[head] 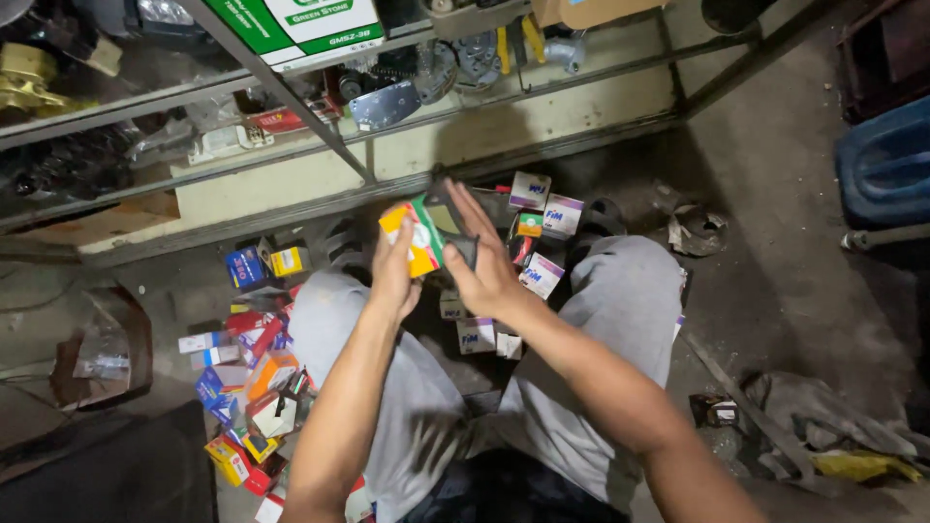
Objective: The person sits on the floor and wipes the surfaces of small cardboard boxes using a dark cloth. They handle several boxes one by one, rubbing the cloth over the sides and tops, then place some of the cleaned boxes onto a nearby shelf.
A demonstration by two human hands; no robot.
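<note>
Orange-green small box (418, 237) sits pinched between left hand (395, 273) and right hand (484, 271) grips.

The small box (418, 235) in the person's hands looks like glossy printed cardboard, orange, green and white. The dark part (455, 230) against it seems matt, maybe plastic or rubber, hard to tell. The pile of little boxes (254, 387) is shiny card too. The floor (775, 281) is rough, dusty concrete. The shelf frame (320, 126) is dull painted metal, and the trousers (630, 300) are soft grey cloth.
</note>
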